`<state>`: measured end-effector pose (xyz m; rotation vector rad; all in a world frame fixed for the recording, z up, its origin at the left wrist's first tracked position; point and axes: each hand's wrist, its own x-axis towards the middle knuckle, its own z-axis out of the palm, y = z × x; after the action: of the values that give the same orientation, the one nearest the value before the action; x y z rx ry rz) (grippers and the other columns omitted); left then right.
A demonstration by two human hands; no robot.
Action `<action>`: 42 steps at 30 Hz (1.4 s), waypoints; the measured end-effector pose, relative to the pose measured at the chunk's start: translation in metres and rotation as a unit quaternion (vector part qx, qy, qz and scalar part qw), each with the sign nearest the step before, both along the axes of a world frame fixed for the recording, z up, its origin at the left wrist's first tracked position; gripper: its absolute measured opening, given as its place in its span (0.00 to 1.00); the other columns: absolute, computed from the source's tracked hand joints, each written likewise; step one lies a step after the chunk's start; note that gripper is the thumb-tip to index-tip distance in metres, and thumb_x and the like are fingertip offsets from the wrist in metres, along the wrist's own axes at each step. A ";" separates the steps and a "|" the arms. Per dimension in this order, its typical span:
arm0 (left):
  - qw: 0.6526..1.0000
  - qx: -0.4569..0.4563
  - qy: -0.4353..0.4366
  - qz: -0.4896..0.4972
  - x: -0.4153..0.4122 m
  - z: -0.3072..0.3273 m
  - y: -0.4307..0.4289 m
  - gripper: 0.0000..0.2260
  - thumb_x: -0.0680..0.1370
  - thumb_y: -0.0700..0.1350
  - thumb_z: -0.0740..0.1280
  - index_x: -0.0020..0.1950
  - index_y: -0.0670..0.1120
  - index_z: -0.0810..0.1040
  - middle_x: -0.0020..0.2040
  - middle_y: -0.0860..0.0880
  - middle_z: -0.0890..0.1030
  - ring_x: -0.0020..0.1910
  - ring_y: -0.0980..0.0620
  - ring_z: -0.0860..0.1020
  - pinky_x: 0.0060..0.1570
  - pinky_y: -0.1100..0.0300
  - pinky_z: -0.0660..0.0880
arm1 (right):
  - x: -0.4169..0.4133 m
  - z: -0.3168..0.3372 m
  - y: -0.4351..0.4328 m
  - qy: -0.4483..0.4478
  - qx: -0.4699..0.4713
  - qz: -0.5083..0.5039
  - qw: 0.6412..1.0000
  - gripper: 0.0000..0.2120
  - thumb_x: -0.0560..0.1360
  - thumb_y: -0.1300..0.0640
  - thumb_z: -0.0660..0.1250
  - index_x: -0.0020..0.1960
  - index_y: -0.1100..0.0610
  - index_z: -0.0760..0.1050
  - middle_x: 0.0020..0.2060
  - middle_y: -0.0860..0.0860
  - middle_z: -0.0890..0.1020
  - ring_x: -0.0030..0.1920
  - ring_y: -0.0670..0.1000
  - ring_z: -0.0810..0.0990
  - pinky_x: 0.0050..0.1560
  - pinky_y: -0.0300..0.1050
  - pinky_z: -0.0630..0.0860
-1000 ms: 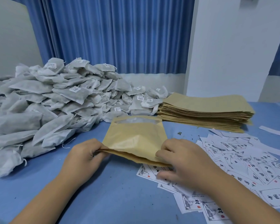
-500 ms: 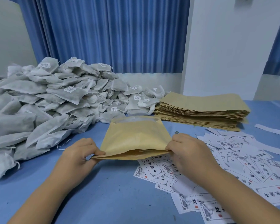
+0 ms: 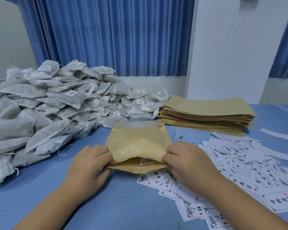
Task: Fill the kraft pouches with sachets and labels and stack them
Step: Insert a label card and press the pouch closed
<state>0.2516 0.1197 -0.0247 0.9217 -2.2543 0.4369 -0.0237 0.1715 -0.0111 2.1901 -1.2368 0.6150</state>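
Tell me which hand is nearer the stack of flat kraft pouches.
Right. The right hand pinches the right edge of the open pouch, in front of the stack; the left hand pinches its left edge, farther away.

Sachets [image 3: 56, 110] left, pouch stack [image 3: 208, 116] behind, labels [image 3: 249, 165] right.

Blue-covered desk [image 3: 106, 205], near field. Pleated blue curtain [image 3: 115, 35] along the far side. White pillar [image 3: 231, 47], far right. Pale panel [image 3: 5, 47], far left. Small dark crumbs [image 3: 180, 137] lie on the desk.

Packing room, heaped sachets [image 3: 56, 105], pouch stack [image 3: 206, 107] (kraft)
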 end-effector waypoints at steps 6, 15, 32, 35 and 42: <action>0.995 -0.035 -0.078 0.052 -0.017 0.000 0.008 0.09 0.69 0.44 0.57 0.38 0.46 0.77 0.35 0.51 0.75 0.33 0.46 0.74 0.36 0.55 0.64 | 0.007 -0.005 -0.002 0.004 -0.023 -0.009 1.000 0.14 0.49 0.70 0.74 0.29 0.56 0.76 0.26 0.48 0.73 0.28 0.52 0.72 0.26 0.40 0.65; 0.996 -0.037 -0.074 0.037 -0.021 -0.001 0.005 0.09 0.69 0.42 0.56 0.33 0.45 0.75 0.31 0.51 0.73 0.29 0.46 0.73 0.28 0.56 0.68 | 0.013 -0.008 -0.001 0.036 -0.029 0.010 0.999 0.13 0.54 0.67 0.74 0.32 0.54 0.74 0.29 0.48 0.72 0.31 0.52 0.70 0.31 0.40 0.62; 0.996 -0.051 -0.069 0.018 -0.051 0.000 0.014 0.10 0.73 0.50 0.66 0.34 0.47 0.77 0.32 0.51 0.74 0.28 0.48 0.74 0.25 0.57 0.69 | 0.019 -0.007 0.001 0.044 -0.051 0.023 0.997 0.14 0.55 0.66 0.74 0.31 0.53 0.73 0.28 0.47 0.70 0.30 0.49 0.67 0.32 0.40 0.58; 0.997 -0.050 -0.053 0.001 -0.063 0.001 0.016 0.08 0.68 0.45 0.75 0.34 0.46 0.77 0.31 0.51 0.74 0.27 0.48 0.73 0.24 0.58 0.69 | 0.020 -0.008 0.001 0.039 -0.049 0.026 0.998 0.13 0.55 0.66 0.72 0.31 0.54 0.72 0.29 0.48 0.70 0.29 0.50 0.68 0.30 0.41 0.63; 0.995 -0.054 -0.085 -0.004 -0.072 0.001 0.014 0.14 0.57 0.38 0.79 0.28 0.45 0.73 0.27 0.50 0.71 0.24 0.47 0.70 0.21 0.61 0.64 | 0.017 -0.009 0.002 0.027 -0.050 0.016 0.998 0.13 0.57 0.67 0.73 0.32 0.54 0.72 0.29 0.48 0.70 0.30 0.51 0.68 0.30 0.42 0.64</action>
<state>0.1792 0.1340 -0.0240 0.8484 -2.3598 0.6498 -0.0065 0.1730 -0.0200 2.1338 -1.1213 0.6118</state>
